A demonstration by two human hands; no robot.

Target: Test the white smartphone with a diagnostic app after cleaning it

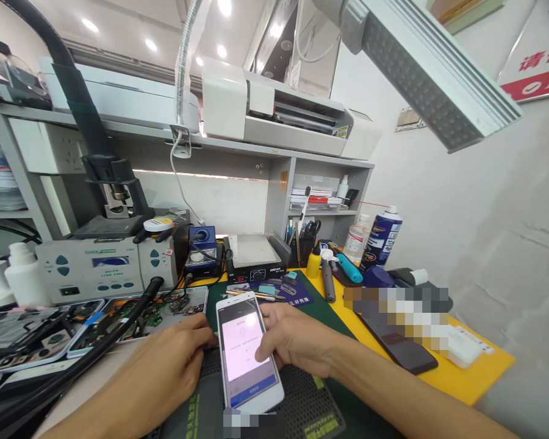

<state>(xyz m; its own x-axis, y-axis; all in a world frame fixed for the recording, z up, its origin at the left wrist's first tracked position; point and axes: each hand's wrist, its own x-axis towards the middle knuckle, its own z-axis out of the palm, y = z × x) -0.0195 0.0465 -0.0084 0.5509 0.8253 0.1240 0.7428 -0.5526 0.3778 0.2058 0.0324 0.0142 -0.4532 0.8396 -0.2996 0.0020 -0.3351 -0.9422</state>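
Fingers (261,353) on lit phone (248,353)

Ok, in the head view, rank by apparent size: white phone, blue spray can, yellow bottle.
1. White phone, though it is nearest the camera, which flatters it.
2. Blue spray can.
3. Yellow bottle.
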